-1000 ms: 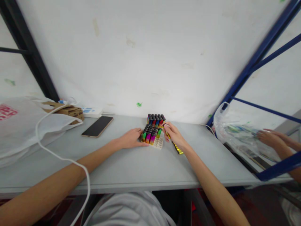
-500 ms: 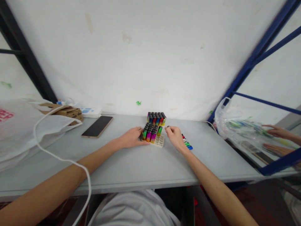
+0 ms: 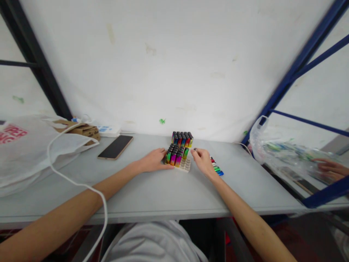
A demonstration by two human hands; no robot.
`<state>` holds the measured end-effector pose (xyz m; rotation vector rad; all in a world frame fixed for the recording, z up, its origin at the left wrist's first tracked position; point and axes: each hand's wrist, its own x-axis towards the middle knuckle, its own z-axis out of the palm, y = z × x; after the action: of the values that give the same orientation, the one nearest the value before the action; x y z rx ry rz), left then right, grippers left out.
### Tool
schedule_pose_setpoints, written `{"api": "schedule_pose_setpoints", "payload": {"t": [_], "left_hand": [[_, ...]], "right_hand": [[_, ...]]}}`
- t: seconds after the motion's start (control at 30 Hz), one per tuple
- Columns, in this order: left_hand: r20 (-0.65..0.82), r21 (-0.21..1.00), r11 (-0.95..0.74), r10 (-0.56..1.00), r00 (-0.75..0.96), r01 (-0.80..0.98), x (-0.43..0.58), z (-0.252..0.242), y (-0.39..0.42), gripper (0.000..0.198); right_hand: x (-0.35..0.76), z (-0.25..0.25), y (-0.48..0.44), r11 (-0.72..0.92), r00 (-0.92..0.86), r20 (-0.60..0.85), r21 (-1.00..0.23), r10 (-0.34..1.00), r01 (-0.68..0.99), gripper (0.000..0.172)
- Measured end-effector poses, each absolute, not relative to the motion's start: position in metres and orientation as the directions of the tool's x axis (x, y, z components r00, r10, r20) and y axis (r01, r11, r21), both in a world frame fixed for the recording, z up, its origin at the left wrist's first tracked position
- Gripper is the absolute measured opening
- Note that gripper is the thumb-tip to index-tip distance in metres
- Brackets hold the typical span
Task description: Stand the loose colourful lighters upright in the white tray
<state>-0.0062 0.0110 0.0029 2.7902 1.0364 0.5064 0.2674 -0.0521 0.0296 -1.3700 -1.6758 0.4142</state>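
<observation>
A white tray (image 3: 185,166) on the grey table (image 3: 152,189) holds several rainbow-coloured lighters (image 3: 175,155) standing upright. My left hand (image 3: 152,161) rests flat against the tray's left side, fingers stretched out. My right hand (image 3: 201,161) is curled just right of the tray, pinching a small dark-topped lighter (image 3: 195,150) near the tray's far right corner. A second full block of lighters (image 3: 182,138) stands behind the tray by the wall. Several loose lighters (image 3: 216,166) lie on the table behind my right hand.
A phone (image 3: 115,146) lies at the left, near a brown box (image 3: 80,128) and a white power strip (image 3: 107,129). A white bag (image 3: 29,149) and a white cable (image 3: 81,185) fill the left. At right, a clear plastic bag (image 3: 275,153), blue frame bars (image 3: 324,189), another person's hand (image 3: 331,169).
My right hand let go of the gold lighter it held a second ago, moved right to the loose lighters, then came back toward the tray. The left hand has stayed put.
</observation>
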Motion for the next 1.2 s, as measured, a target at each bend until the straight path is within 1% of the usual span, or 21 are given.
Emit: {"api": "schedule_pose_setpoints", "payload": {"t": [0.1, 0.27, 0.37, 0.47, 0.57, 0.63, 0.7, 0.83, 0.9, 1.1, 1.2], "left_hand": [[0.267, 0.240, -0.756, 0.655, 0.707, 0.609, -0.006, 0.004, 0.011, 0.061], [0.275, 0.239, -0.754, 0.657, 0.702, 0.612, -0.006, 0.003, 0.012, 0.063], [0.264, 0.236, -0.748, 0.664, 0.700, 0.621, -0.006, 0.003, 0.012, 0.066], [0.257, 0.237, -0.746, 0.666, 0.700, 0.623, -0.005, 0.003, 0.012, 0.066], [0.255, 0.254, -0.736, 0.677, 0.690, 0.628, -0.004, 0.004, 0.011, 0.065], [0.248, 0.256, -0.728, 0.685, 0.685, 0.636, -0.004, 0.005, 0.011, 0.064], [0.243, 0.253, -0.732, 0.681, 0.690, 0.633, -0.004, 0.005, 0.011, 0.063], [0.234, 0.238, -0.743, 0.669, 0.705, 0.626, -0.004, 0.006, 0.010, 0.063], [0.235, 0.233, -0.741, 0.672, 0.702, 0.630, -0.005, 0.005, 0.010, 0.063], [0.271, 0.261, -0.746, 0.666, 0.695, 0.612, -0.007, 0.002, 0.012, 0.064], [0.273, 0.274, -0.748, 0.663, 0.697, 0.604, -0.008, 0.000, 0.014, 0.066]], "right_hand": [[0.268, 0.028, -0.053, 0.351, 0.012, 0.441, -0.729, 0.897, 0.587, 0.042], [0.270, 0.033, -0.056, 0.387, 0.004, 0.495, -0.684, 0.869, 0.618, 0.047], [0.273, 0.039, -0.058, 0.413, -0.056, 0.494, -0.655, 0.868, 0.633, 0.044], [0.279, 0.043, -0.059, 0.489, -0.141, 0.527, -0.609, 0.838, 0.625, 0.045], [0.286, 0.044, -0.057, 0.522, -0.178, 0.567, -0.531, 0.804, 0.668, 0.049], [0.289, 0.043, -0.056, 0.501, -0.210, 0.527, -0.500, 0.823, 0.706, 0.052], [0.291, 0.042, -0.055, 0.484, -0.249, 0.466, -0.496, 0.849, 0.721, 0.052], [0.290, 0.037, -0.053, 0.489, -0.300, 0.409, -0.516, 0.862, 0.703, 0.047], [0.289, 0.034, -0.051, 0.491, -0.321, 0.392, -0.494, 0.862, 0.718, 0.043], [0.284, 0.026, -0.046, 0.493, -0.367, 0.375, -0.332, 0.851, 0.804, 0.028], [0.282, 0.025, -0.047, 0.448, -0.359, 0.341, -0.234, 0.869, 0.863, 0.030]]}}
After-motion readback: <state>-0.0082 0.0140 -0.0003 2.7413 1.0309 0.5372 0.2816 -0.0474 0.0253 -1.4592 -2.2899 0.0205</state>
